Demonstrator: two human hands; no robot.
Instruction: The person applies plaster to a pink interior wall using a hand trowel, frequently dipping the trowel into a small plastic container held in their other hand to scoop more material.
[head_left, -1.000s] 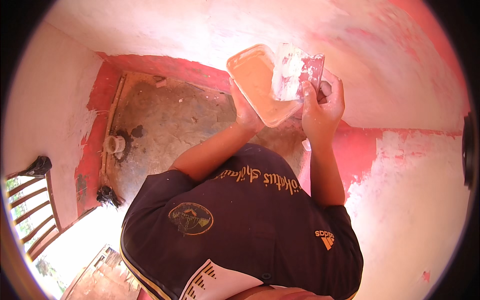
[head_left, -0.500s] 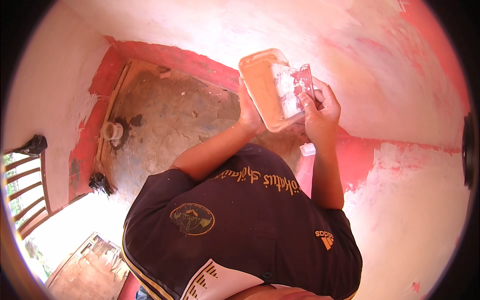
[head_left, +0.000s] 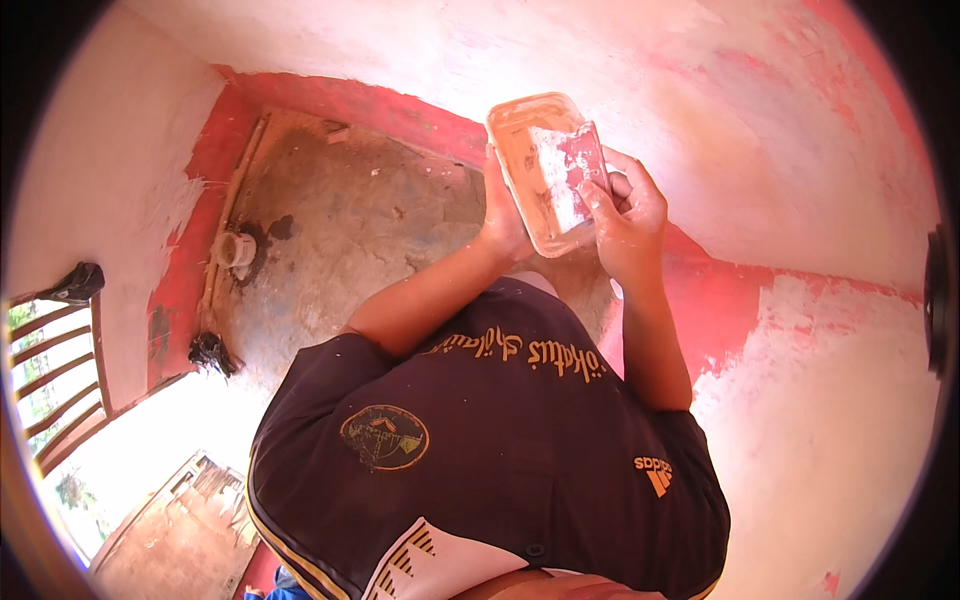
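My left hand [head_left: 500, 212] grips a rectangular plastic tray [head_left: 517, 135] from its left side; the tray's inside is coated with orange-beige paste or paint. My right hand [head_left: 630, 225] holds a flat, dark red scraper [head_left: 586, 150], thumb on top, its face smeared with white. The scraper lies over the right part of the tray's inside. Both forearms come up past my dark shirt. The underside of the tray and most fingers of my left hand are hidden.
A patchy white and red wall [head_left: 680, 110] surrounds a stained concrete floor [head_left: 360, 200]. A white bucket [head_left: 235, 250] stands by a pipe at left, with a black bundle [head_left: 210, 352] below it. At far left are a barred opening [head_left: 50, 370] and a worn board [head_left: 170, 525].
The scraper has moved left and deeper over the tray. The tray has shifted right since a second ago, and its paste now looks more streaked.
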